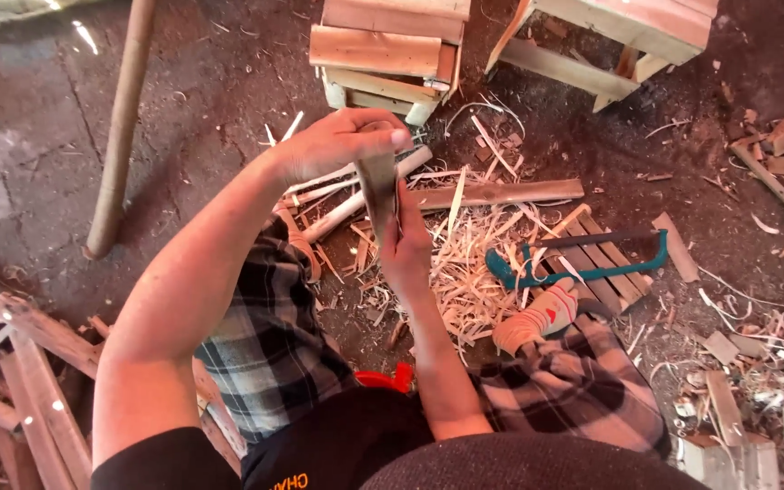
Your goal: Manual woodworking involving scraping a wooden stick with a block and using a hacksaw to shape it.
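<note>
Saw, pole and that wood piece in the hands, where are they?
saw (592, 241), head view, on its top bar.
pole (122, 118), head view, on the middle of the shaft.
wood piece (378, 186), head view, on its flat face between the left hand (338, 141) and right hand (406, 245).
</note>
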